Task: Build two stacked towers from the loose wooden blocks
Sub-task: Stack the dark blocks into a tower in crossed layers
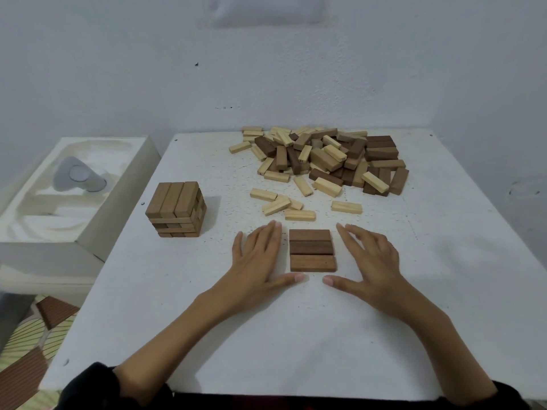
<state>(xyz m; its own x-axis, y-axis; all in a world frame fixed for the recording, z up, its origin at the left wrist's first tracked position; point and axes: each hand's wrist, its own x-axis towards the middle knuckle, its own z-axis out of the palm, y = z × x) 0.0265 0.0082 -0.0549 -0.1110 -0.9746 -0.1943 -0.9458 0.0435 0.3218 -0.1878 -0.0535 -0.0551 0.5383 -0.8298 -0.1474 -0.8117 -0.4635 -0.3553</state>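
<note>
We judged the risk lay in squaring the base: an uneven nudge could skew the 3 blocks (312,250) and tilt every layer above. Our left hand (257,261) and right hand (370,258) lay flat, fingers spread, gripping nothing, just beside the row on either side. 1 finished tower (176,209) stood well to the left.
</note>
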